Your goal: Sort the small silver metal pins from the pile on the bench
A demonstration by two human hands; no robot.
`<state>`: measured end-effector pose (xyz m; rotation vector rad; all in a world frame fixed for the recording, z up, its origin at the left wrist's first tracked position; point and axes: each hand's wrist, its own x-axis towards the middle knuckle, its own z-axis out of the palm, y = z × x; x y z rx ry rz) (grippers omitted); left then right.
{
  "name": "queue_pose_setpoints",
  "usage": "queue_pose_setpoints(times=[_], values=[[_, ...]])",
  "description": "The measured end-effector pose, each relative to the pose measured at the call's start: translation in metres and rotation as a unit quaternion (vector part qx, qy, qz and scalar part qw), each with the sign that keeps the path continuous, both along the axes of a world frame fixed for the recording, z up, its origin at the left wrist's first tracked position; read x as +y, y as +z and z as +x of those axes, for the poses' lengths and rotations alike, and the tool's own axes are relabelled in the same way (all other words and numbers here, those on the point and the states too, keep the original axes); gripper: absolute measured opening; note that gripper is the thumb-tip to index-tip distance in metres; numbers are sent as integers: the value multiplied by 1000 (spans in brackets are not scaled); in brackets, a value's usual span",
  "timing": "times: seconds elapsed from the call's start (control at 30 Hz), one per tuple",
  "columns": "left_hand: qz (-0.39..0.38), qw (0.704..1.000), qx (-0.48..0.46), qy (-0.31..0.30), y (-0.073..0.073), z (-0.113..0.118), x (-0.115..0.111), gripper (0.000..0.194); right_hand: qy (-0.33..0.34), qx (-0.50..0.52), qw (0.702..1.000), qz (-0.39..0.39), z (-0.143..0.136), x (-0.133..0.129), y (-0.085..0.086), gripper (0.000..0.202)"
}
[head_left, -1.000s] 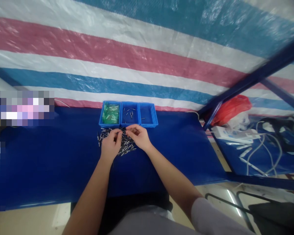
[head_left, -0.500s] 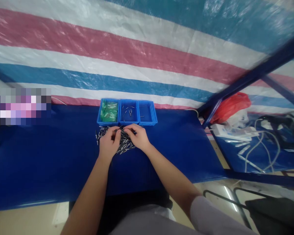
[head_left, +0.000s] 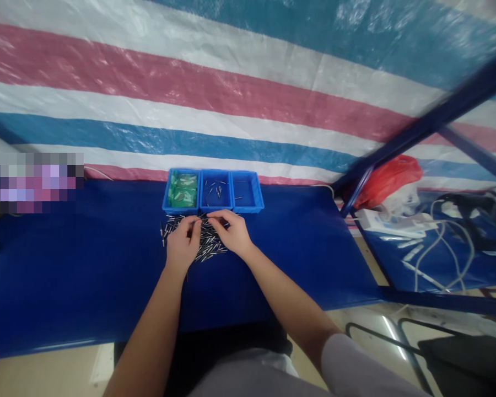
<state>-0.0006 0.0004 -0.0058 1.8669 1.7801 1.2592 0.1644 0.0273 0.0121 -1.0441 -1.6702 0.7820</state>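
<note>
Over a pile of thin, dark-and-silver metal rods (head_left: 209, 248), both my hands are close together with their fingertips nearly meeting. My left hand (head_left: 183, 240) is closed in a pinch of thumb and forefinger. My right hand (head_left: 231, 230) also pinches, its thumb tucked under the forefinger. Whatever is between the fingertips is too small to make out. Just behind them stand three blue bins: the left bin (head_left: 164, 193) has green plastic packets (head_left: 184, 189), the middle bin (head_left: 216, 209) several loose rods, and the right bin (head_left: 248, 209) a single rod visible.
The pile lies on a blue table (head_left: 107, 264) backed by a striped plastic sheet (head_left: 231, 94). On the right are a blue metal frame (head_left: 421, 121), a red plastic bag (head_left: 397, 176), a white power strip (head_left: 392, 221) and cables. A dark chair (head_left: 458, 358) is at lower right.
The camera view has shifted slightly. My hands stay over the pile in nearly the same pinching pose, and the bins' contents look the same.
</note>
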Motion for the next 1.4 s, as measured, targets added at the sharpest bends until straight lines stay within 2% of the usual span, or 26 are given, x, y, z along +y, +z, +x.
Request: queue_pose_setpoints(times=[0.17, 0.4, 0.63, 0.77, 1.0, 1.23, 1.4], values=[[-12, 1000, -1, -7, -1, -1, 0, 24, 17, 2, 1000, 22, 0, 0, -1, 14], [6, 1000, -19, -12, 2, 1, -2, 28, 19, -26, 999, 11, 3, 2, -3, 15], [-6, 1000, -10, -19, 0, 0, 0, 27, 39, -57, 998, 12, 3, 2, -6, 25], [-6, 1000, 1, -4, 0, 0, 1, 26, 21, -42, 999, 11, 1, 1, -7, 18], [-3, 1000, 11, -8, 1, 0, 2, 27, 37, -15, 999, 32, 0, 0, -7, 16], [20, 1000, -3, -14, 2, 1, -1, 27, 24, -44, 999, 18, 0, 0, -6, 16], [43, 998, -7, -43, 3, 5, -1, 25, 16, -9, 1000, -22, -2, 0, -7, 19]])
